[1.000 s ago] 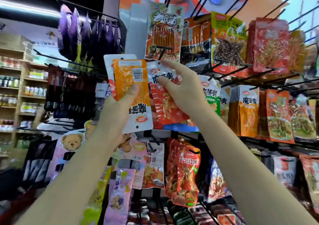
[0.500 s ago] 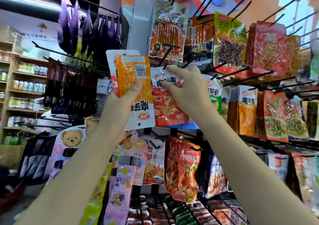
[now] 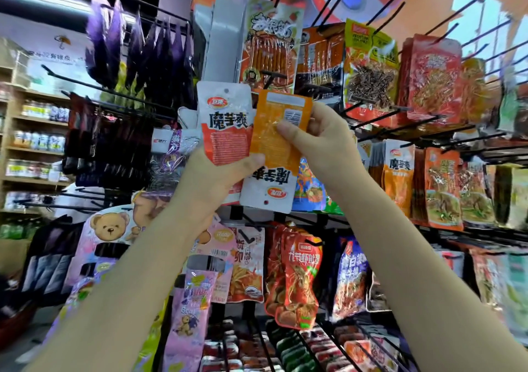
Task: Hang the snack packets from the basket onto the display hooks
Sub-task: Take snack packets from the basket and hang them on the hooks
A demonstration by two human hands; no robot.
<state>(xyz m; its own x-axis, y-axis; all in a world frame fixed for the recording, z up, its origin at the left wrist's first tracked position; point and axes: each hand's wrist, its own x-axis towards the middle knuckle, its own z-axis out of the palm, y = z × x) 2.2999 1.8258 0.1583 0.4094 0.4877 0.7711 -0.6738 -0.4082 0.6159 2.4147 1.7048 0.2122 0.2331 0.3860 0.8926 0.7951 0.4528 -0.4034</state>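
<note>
My left hand (image 3: 211,180) holds two snack packets up in front of the rack. One is a white-and-red packet (image 3: 225,126), upright, with its hang hole at the top. The other is an orange packet (image 3: 274,143), upside down, back side facing me. My left thumb presses across the lower edges of both. My right hand (image 3: 323,140) pinches the orange packet near its top right. A black display hook (image 3: 271,77) sticks out just above the packets. The basket is out of view.
Black hooks (image 3: 400,126) loaded with hanging snack packets fill the rack to the right and below. Purple packets (image 3: 137,43) hang at the upper left. Store shelves (image 3: 34,143) with bottles stand at the far left.
My right hand left the red packet hanging on the rack and took hold of the orange packet. The orange packet shifted right, uncovering the white-and-red packet behind it.
</note>
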